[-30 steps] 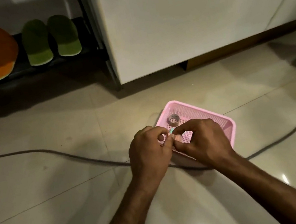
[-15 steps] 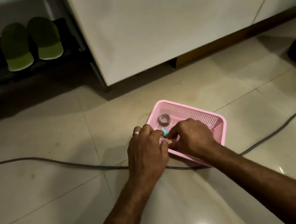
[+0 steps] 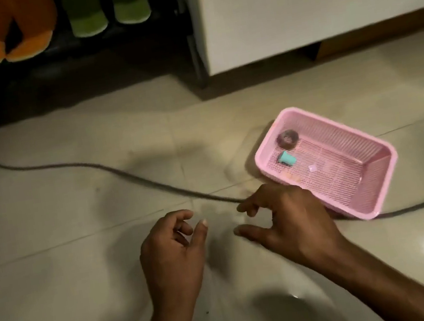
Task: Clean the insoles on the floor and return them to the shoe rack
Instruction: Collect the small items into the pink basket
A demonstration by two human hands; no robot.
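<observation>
Head view: both the left hand and the right hand hang loose, holding nothing; the orange foam insoles and the green foam insoles lie far ahead on the black shoe rack, nearer the left hand.

Two orange insoles and two green insoles were counted on the shoe rack. One pink basket was seen on the floor, with one teal cap and one ring near its left corner. One cable and two hands were counted.

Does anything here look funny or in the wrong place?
Yes: a dark grey cable snakes across the shiny tiled floor and runs under the near edge of the pink mesh plastic basket, which sits askew to the tile lines.
</observation>
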